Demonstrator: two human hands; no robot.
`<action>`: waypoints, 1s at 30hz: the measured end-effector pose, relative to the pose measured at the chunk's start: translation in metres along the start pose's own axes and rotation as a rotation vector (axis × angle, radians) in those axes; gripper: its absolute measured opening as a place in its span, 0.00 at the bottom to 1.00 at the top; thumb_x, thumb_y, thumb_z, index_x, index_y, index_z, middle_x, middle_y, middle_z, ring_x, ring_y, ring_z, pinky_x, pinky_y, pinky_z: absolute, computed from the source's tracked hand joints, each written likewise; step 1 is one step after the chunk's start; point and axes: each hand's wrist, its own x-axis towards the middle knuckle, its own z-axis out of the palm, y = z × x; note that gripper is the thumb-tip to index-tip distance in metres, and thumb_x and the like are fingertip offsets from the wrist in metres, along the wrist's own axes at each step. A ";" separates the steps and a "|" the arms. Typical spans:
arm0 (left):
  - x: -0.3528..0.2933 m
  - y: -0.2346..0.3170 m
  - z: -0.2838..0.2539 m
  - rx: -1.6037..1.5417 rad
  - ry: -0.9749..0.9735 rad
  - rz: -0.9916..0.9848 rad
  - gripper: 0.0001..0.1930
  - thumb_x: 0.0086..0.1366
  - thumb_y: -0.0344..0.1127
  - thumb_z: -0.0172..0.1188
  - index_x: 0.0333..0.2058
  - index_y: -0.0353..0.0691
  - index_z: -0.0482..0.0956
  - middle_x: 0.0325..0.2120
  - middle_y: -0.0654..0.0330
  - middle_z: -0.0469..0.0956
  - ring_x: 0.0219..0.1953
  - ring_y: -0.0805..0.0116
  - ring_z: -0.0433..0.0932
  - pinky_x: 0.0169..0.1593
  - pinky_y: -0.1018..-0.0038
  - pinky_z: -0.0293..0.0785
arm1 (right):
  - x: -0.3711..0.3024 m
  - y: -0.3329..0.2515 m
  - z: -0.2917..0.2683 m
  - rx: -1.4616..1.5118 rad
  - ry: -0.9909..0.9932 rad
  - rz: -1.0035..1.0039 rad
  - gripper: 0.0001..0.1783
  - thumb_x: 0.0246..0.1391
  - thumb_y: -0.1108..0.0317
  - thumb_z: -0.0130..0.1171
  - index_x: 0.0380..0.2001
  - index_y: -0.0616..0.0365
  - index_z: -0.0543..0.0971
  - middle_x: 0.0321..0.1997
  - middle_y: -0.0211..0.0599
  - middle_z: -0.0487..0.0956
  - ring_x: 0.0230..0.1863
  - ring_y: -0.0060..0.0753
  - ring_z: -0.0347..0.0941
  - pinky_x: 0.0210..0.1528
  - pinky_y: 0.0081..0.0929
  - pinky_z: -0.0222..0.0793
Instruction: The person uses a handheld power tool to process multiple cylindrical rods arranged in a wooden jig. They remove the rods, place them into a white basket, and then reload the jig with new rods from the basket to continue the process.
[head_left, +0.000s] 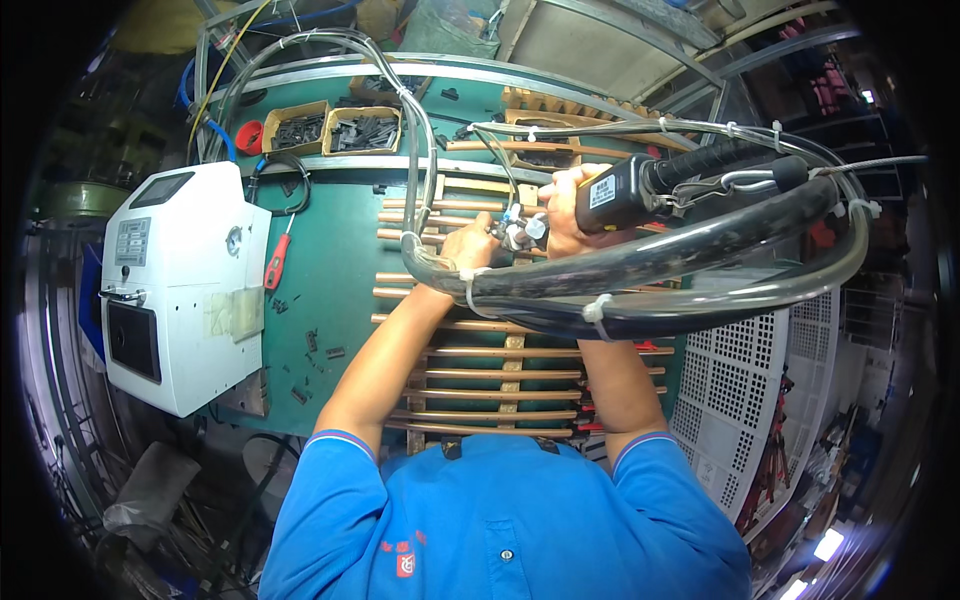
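My right hand point(567, 210) is wrapped round a black handheld tool point(612, 195) with a yellow edge, which hangs from a cable on the right. Silver fittings with a whitish round end point(520, 232) show between my two hands, at the tool's left. Just left of them is my left hand point(470, 243), its fingers bent together low over the tubes; what they hold is hidden. Several copper tubes point(480, 373) lie side by side across a wooden rack point(512, 367) under my arms. A thick bundle of black and clear hoses point(660, 260) passes over my wrists and covers part of the work.
At left stands a white machine point(190, 290) with a red screwdriver point(278, 262) beside it. Small black pieces point(312, 342) lie scattered on the green tabletop point(335, 265). Cartons of black parts point(363, 131) and a red cup point(249, 138) are farther back. White perforated crates point(735, 365) stand right.
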 end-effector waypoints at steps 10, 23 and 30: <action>0.003 -0.033 0.022 -0.156 0.002 0.109 0.15 0.57 0.41 0.56 0.34 0.34 0.67 0.27 0.40 0.76 0.34 0.38 0.76 0.38 0.53 0.70 | 0.001 0.015 -0.021 0.263 -0.020 0.074 0.15 0.56 0.79 0.52 0.47 0.60 0.66 0.39 0.39 0.75 0.39 0.31 0.77 0.42 0.28 0.76; 0.010 -0.050 0.041 -0.293 0.048 0.073 0.20 0.58 0.46 0.55 0.38 0.33 0.67 0.32 0.39 0.78 0.38 0.39 0.77 0.43 0.53 0.71 | 0.005 0.022 -0.033 -0.567 0.005 -0.203 0.14 0.61 0.73 0.52 0.49 0.55 0.65 0.39 0.33 0.73 0.39 0.23 0.73 0.42 0.25 0.75; 0.012 -0.044 0.044 -0.114 0.100 0.097 0.20 0.60 0.48 0.54 0.39 0.35 0.69 0.34 0.40 0.79 0.39 0.40 0.78 0.45 0.55 0.71 | 0.012 0.023 -0.054 -0.713 -0.027 -0.261 0.13 0.61 0.74 0.50 0.48 0.56 0.64 0.37 0.33 0.72 0.38 0.22 0.72 0.42 0.24 0.73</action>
